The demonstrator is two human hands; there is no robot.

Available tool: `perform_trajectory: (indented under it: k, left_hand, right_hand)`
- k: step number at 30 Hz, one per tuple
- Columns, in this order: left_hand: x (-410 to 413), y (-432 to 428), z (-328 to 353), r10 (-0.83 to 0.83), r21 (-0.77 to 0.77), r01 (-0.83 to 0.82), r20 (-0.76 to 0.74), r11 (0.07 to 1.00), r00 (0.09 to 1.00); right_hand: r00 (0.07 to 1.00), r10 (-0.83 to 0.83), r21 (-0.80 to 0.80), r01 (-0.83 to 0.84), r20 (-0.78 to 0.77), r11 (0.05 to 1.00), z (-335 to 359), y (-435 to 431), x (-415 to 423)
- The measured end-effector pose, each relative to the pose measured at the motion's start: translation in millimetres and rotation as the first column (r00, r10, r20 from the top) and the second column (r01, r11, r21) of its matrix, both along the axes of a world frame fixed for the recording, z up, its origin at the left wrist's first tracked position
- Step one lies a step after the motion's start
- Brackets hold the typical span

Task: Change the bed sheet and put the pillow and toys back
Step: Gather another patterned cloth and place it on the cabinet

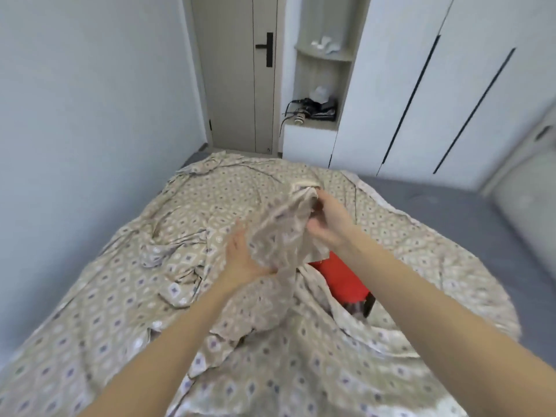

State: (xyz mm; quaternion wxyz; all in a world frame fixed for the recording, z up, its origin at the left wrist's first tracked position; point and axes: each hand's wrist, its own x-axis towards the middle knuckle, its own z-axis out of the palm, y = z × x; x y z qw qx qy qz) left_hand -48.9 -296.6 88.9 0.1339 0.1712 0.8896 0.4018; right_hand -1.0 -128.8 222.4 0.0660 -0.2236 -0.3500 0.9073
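Over bed, left hand and right hand gripping sheet

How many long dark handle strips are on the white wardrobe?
2. One handle strip runs nearer the shelf niche, the other further right. A short dark strip sits low beside the niche; more may be out of frame.
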Motion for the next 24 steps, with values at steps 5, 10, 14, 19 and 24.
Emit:
perform_trajectory:
  k: [5, 10, 14, 19, 24]
  left_hand:
    - [14, 40, 38, -0.007, 0.030, 0.009, -0.092, 1.000, 0.996]
    - [31, 76, 60, -0.019, 0.063, 0.037, -0.259, 0.997, 0.966]
    - [43, 97, 83, 0.106, 0.009, -0.106, -0.201, 0.994, 0.974]
    - [41, 99, 134, 0.264, 0.295, -0.261, 0.029, 0.919, 0.964]
    - [63, 111, 224, 0.200, 0.550, -0.191, 0.046, 0.813, 0.979]
  right_hand:
    - [0.995, -0.009, -0.331, -0.023, -0.096, 0.943, 56, 31, 54]
    - [0.985, -0.077, -0.247, 0.037, -0.154, 0.968, 106, 77, 103]
    - [0.956, -0.228, -0.438, 0.128, -0.183, 0.890, 116, 117, 118]
    - [0.972, -0.181, -0.191, 0.152, -0.146, 0.970, 89, 126, 126]
    - [0.960, 0.269, 0.581, -0.266, 0.082, 0.769, 58, 105, 128]
